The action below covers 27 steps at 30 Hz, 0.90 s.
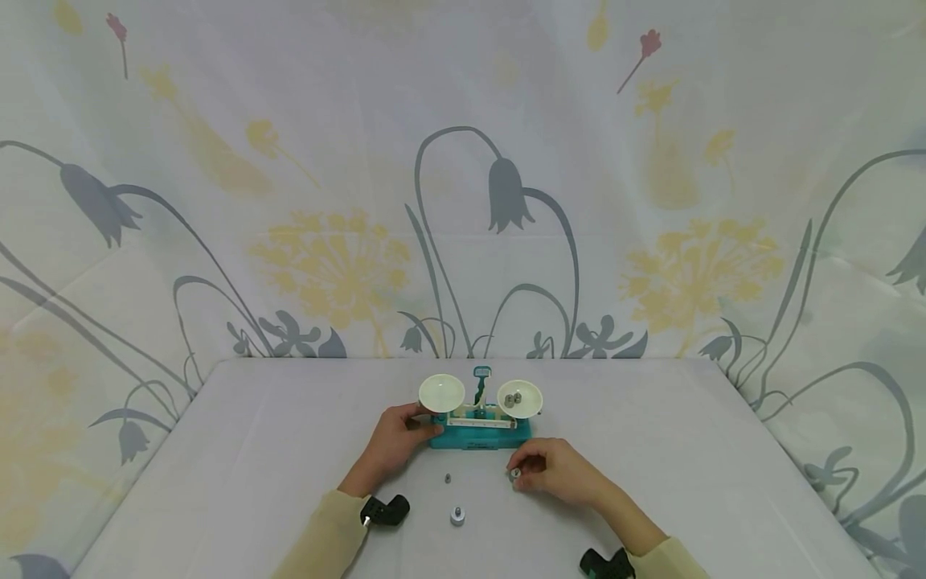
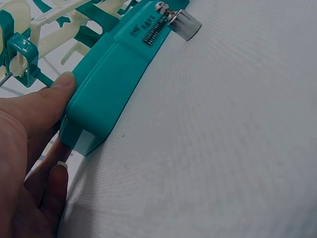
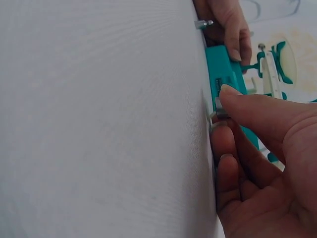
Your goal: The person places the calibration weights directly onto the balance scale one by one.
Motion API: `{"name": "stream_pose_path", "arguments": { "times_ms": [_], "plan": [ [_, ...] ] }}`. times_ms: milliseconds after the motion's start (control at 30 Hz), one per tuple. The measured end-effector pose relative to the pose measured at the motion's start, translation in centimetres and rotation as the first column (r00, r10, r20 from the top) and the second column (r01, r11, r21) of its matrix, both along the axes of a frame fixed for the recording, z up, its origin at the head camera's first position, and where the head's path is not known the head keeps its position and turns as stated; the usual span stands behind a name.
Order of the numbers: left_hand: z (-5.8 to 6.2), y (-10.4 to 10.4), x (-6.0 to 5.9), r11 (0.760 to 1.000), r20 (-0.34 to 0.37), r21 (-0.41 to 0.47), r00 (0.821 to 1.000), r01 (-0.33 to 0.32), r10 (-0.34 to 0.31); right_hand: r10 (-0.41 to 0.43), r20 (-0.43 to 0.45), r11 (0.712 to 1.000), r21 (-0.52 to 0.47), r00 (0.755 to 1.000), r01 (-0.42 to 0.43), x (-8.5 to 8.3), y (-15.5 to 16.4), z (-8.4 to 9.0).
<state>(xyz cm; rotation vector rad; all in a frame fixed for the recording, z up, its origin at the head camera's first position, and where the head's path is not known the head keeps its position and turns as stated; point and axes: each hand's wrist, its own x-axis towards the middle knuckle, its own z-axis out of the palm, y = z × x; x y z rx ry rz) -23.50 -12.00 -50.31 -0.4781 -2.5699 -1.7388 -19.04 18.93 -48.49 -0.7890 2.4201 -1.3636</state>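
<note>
A teal balance scale [image 1: 481, 437] with two cream pans stands on the white table. My left hand [image 1: 398, 438] grips the left end of its base; in the left wrist view the thumb [image 2: 63, 87] lies on top of the teal base [image 2: 114, 74]. The left pan [image 1: 442, 393] is bare, while the right pan [image 1: 531, 408] carries small metal weights [image 1: 513, 399]. Just in front of the base's right end, my right hand [image 1: 557, 472] pinches a metal weight [image 1: 515, 474] between thumb and fingers, low over the table.
A small metal weight [image 1: 448, 478] stands on the table [image 1: 289, 450] in front of the scale. Closer to me is a larger weight [image 1: 457, 516] with a knob. A flower-patterned cloth [image 1: 463, 265] hangs behind the table.
</note>
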Motion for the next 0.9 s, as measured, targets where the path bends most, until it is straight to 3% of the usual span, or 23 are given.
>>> {"name": "stream_pose_path", "arguments": {
  "times_ms": [900],
  "plan": [
    [0.04,0.04,0.09,1.0,-0.002,0.003,1.0,-0.003,0.003,-0.054,-0.003,0.999,0.005,0.999,0.054,0.16,0.09,0.09]
  ]
}}
